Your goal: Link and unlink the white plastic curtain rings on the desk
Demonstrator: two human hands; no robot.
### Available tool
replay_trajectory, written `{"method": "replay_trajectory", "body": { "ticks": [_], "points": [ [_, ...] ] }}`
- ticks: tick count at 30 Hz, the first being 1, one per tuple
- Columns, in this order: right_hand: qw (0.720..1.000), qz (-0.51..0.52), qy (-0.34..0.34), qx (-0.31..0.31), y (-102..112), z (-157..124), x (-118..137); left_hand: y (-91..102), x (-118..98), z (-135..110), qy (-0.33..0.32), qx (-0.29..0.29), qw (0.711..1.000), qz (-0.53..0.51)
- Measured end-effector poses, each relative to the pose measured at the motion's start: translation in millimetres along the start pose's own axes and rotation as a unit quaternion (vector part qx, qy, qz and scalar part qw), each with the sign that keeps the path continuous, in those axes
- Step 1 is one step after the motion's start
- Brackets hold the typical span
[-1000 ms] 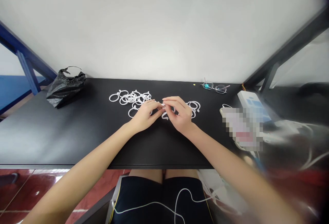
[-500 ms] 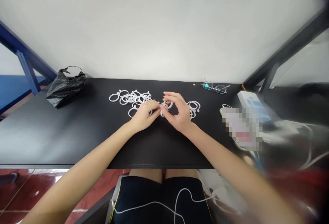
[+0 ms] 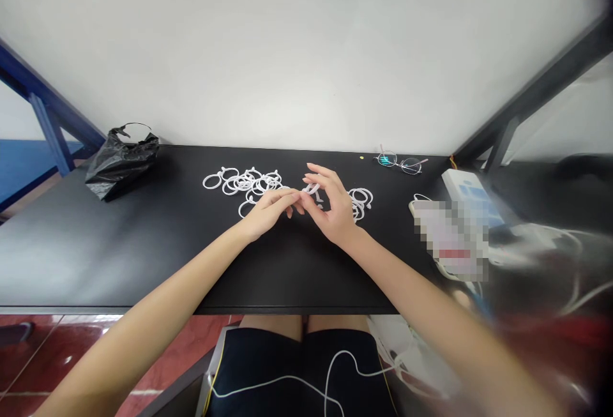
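Over the middle of the table, my right hand is closed with thumb and fingers around a white plastic ring, which looks like a shower curtain ring. My left hand meets it from the left, its fingers pinched at the ring's near end; the exact contact is hidden by the fingertips. Behind and left of my left hand lies a loose pile of similar white rings, some with small knobs. A smaller group of rings rests just right of my right hand, partly covered by it.
A black plastic bag stands at the table's back left. Eyeglasses lie at the back right. Farther right are a pixelated phone-like object, a white and blue box and cables. A white cable crosses my lap.
My right fingers have lifted slightly, and the ring in them has turned. My left fingers have straightened and shifted a little at the ring's end. The piles stay where they were.
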State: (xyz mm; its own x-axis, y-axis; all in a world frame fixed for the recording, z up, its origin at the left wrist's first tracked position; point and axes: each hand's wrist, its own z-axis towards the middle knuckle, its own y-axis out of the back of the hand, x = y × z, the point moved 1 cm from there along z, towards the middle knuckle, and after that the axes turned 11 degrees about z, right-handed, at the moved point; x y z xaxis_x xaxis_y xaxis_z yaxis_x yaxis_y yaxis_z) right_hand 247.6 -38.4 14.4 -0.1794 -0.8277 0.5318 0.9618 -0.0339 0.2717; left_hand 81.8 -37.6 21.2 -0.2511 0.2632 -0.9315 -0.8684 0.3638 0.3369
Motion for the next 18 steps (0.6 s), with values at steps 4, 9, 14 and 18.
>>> {"method": "replay_trajectory", "body": {
  "ticks": [4, 9, 14, 18],
  "points": [
    [1.0, 0.002, 0.006, -0.002, 0.1, 0.2, -1.7, 0.5, 3.9, -0.3, 0.01, 0.011, 0.998, -0.056],
    [1.0, 0.002, 0.015, -0.007, 0.2, 0.7, -2.5, 2.0, 6.3, -0.6, 0.023, 0.023, 0.995, -0.09],
    [0.999, -0.011, 0.025, -0.037, 1.6, 2.7, -1.3, 1.9, 4.3, 0.0, 0.042, 0.012, 0.991, -0.124],
    [0.997, -0.03, 0.043, -0.064, 2.8, 4.5, 0.6, 4.1, 4.5, 1.8, 0.066, -0.052, 0.985, -0.151]
  ]
}}
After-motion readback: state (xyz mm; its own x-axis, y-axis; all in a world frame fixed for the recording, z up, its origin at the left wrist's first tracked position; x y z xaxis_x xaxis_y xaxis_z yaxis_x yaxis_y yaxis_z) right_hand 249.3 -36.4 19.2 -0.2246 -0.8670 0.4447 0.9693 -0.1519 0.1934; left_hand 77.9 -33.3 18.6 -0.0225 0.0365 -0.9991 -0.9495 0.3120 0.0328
